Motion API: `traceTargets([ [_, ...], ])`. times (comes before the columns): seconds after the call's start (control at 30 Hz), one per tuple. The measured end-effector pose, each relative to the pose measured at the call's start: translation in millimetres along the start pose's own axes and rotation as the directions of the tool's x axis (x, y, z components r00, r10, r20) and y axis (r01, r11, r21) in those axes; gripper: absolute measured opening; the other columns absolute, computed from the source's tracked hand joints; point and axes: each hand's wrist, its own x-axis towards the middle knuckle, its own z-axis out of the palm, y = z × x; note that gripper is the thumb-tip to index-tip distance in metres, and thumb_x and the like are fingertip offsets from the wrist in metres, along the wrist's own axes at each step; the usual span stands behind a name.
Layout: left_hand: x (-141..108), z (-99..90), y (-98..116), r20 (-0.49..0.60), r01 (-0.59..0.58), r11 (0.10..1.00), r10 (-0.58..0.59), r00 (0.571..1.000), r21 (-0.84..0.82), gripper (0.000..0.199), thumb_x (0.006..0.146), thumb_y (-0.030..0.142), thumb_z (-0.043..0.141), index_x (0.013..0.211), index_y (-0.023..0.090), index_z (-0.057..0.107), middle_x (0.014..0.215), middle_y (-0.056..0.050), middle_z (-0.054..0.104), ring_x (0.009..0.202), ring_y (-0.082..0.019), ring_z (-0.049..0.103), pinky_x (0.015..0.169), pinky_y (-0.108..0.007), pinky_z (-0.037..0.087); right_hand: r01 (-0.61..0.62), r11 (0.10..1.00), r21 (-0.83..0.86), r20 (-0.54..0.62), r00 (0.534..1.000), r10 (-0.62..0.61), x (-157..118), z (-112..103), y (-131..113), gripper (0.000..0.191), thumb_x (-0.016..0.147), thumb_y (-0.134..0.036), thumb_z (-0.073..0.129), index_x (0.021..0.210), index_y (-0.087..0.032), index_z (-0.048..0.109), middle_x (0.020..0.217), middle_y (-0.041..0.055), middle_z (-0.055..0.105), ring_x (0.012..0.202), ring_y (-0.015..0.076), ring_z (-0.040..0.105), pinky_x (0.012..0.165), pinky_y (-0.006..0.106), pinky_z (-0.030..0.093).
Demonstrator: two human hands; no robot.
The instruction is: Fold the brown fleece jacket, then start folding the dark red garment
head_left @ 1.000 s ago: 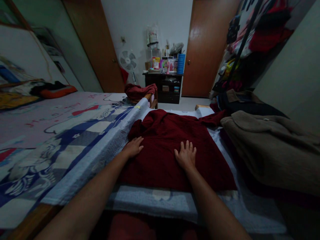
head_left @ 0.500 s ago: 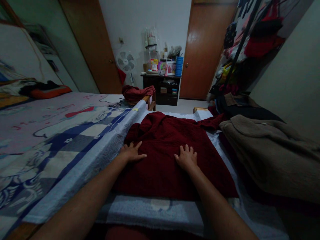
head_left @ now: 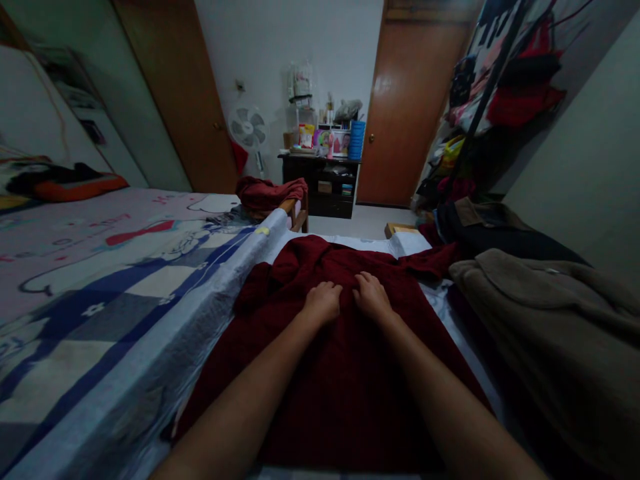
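Note:
A dark red long-sleeved shirt (head_left: pixel 350 400) lies spread out in front of me, its upper part rumpled and one sleeve reaching out to the right. My left hand (head_left: pixel 323 303) is on the shirt's upper middle, fingers curled together into the cloth. Close beside it, my right hand (head_left: pixel 373 297) bends its fingers onto the same cloth, thumb toward the left hand. A narrow gap of fabric separates the two hands. The fingertips are partly hidden, and the dim light blurs the folds they hold.
A pale sheet (head_left: pixel 303 237) lies under the shirt. To the right are a brown-grey coat (head_left: pixel 545 320) and a dark jacket (head_left: pixel 505 230). At left is a bed with a patterned cover (head_left: pixel 150 280); a reddish cloth (head_left: pixel 270 193) hangs over a wooden frame (head_left: pixel 300 217). A fan (head_left: pixel 249 127) stands behind.
Both hands moved inward and farther up the shirt, from lying flat with fingers spread to close together with fingers curled. My view has leaned forward; the shirt's hem sits lower in the picture.

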Motion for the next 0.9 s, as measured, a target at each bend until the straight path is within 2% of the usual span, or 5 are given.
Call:
traceTargets([
  [0.17,39,10.5,10,0.057,0.229,0.973,-0.227,0.972,-0.028,0.034,0.089,0.029,0.046,0.114,0.016,0.064,0.116,-0.016,0.066,0.104,-0.031,0.065,0.083,-0.041,0.052,-0.100,0.994,-0.047,0.072,0.992,0.104,16,21,14,0.032,0.088,-0.030,0.050,0.116,-0.022,0.064,0.121,0.0101,0.060,0.110,0.0254,0.054,0.087,0.034,0.044],
  [0.37,59,31.2,2,-0.054,0.376,0.926,-0.378,0.924,-0.042,0.033,0.090,0.034,0.047,0.114,0.016,0.061,0.110,-0.017,0.067,0.101,-0.028,0.066,0.078,-0.037,0.052,-0.172,0.984,0.038,0.060,0.984,0.169,53,7,27,0.030,0.092,-0.025,0.041,0.096,-0.021,0.070,0.100,0.0091,0.070,0.092,0.0203,0.063,0.078,0.028,0.042],
  [0.6,65,43.9,-11,-0.092,0.358,0.931,-0.363,0.927,-0.070,0.027,0.090,0.037,0.048,0.105,0.019,0.062,0.100,-0.013,0.070,0.091,-0.026,0.069,0.073,-0.035,0.051,-0.105,0.989,0.102,-0.227,0.966,0.126,126,-5,47,0.033,0.095,-0.023,0.039,0.112,-0.016,0.066,0.114,0.0105,0.066,0.108,0.0191,0.057,0.092,0.025,0.037],
  [0.8,72,40.5,-18,-0.031,0.367,0.924,-0.372,0.928,-0.104,0.025,0.090,0.038,0.048,0.099,0.022,0.065,0.097,-0.010,0.071,0.088,-0.024,0.068,0.072,-0.033,0.049,-0.218,0.974,0.068,-0.034,0.975,0.221,169,8,64,0.036,0.097,-0.029,0.038,0.106,-0.016,0.070,0.109,0.0124,0.070,0.102,0.0197,0.062,0.083,0.025,0.040],
  [0.9,75,37.9,-20,-0.120,0.279,0.944,-0.302,0.946,-0.176,0.022,0.092,0.034,0.045,0.095,0.024,0.065,0.096,-0.007,0.070,0.087,-0.021,0.066,0.077,-0.032,0.049,-0.221,0.973,0.061,0.046,0.975,0.218,172,18,70,0.028,0.091,-0.031,0.050,0.098,-0.018,0.073,0.102,0.0105,0.072,0.096,0.0189,0.064,0.078,0.024,0.041],
])
